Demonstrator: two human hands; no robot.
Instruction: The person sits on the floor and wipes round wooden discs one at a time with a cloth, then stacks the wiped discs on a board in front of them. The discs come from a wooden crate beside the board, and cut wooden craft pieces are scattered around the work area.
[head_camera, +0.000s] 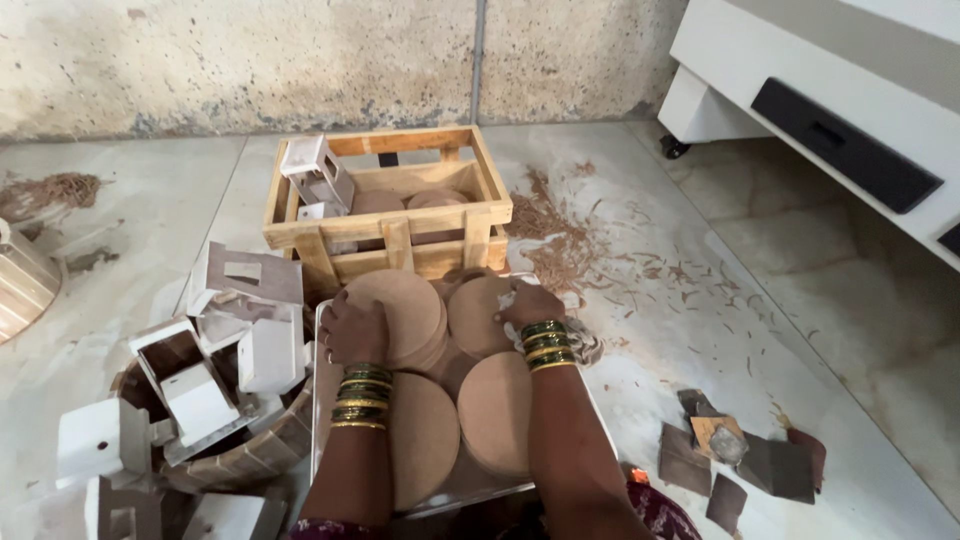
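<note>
Hands, left (352, 328) and right (528, 303), grip curled onto brown discs (405, 305) above shaving-strewn tile floor (650, 290).

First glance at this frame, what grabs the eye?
Dead centre, both hands, the left hand and the right hand, rest on stacks of round brown discs in a shallow metal tray. Just behind sits a wooden crate holding more discs. At left, a pile of white-painted wooden houses; wood shavings scatter on the floor to the right.
</note>
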